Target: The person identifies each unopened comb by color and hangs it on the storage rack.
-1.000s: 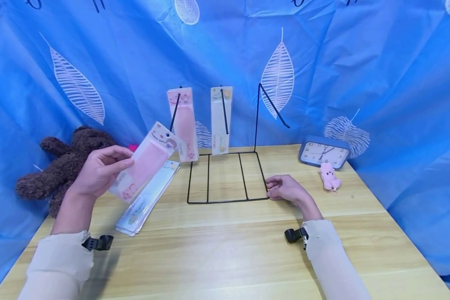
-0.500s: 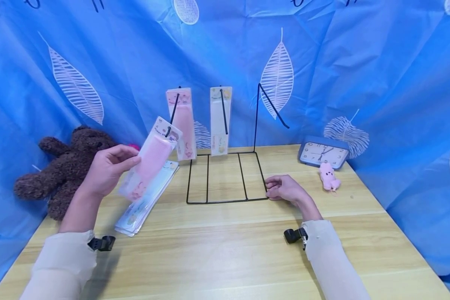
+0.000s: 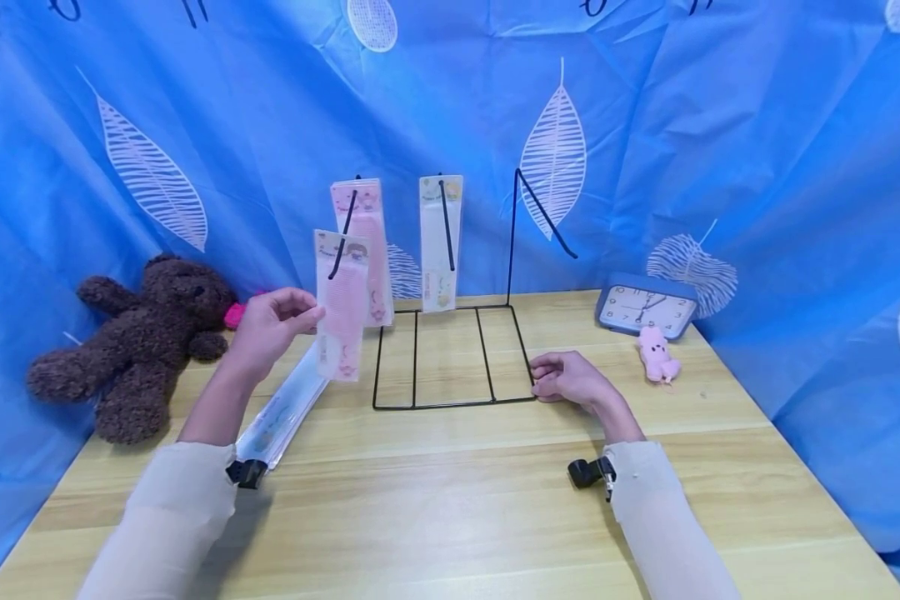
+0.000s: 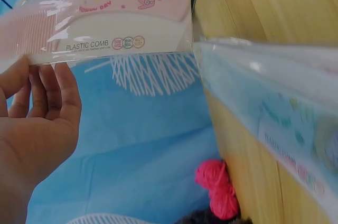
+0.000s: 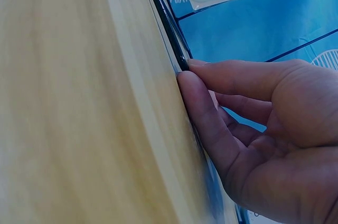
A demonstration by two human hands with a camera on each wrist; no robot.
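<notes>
Fingers first: your left hand (image 3: 270, 321) pinches the pink comb pack (image 3: 341, 304) at its left edge, thumb in front and fingers (image 4: 50, 84) behind, as the left wrist view shows. The pack hangs upright in the air, with its top hole right at the tip of the left hook (image 3: 342, 236), in front of the pink pack already hanging there (image 3: 370, 250). Can't tell if the hook is through the hole yet.

Handling-wise, I'd guess it's super light, a stiff plastic comb in a thin glossy sleeve, so it'll probably flex and slide a bit. An edge grip near the middle like yours looks sensible, and it keeps the hole clear.

Under your forearm lies the stack of spare packs (image 3: 281, 412) on the table (image 3: 450, 500). Teddy (image 3: 138, 333) sits far left.

Moving right: the wire rack (image 3: 450, 358), with a pale pack (image 3: 440, 242) on the middle hook, and the right hook bare. Your right hand (image 3: 570, 379) rests with fingers loosely curled, fingertips (image 5: 190, 84) pressing against the rack's base corner, not wrapped round it. Clock (image 3: 647, 307) and a little pink toy (image 3: 657, 352) sit beyond.
</notes>
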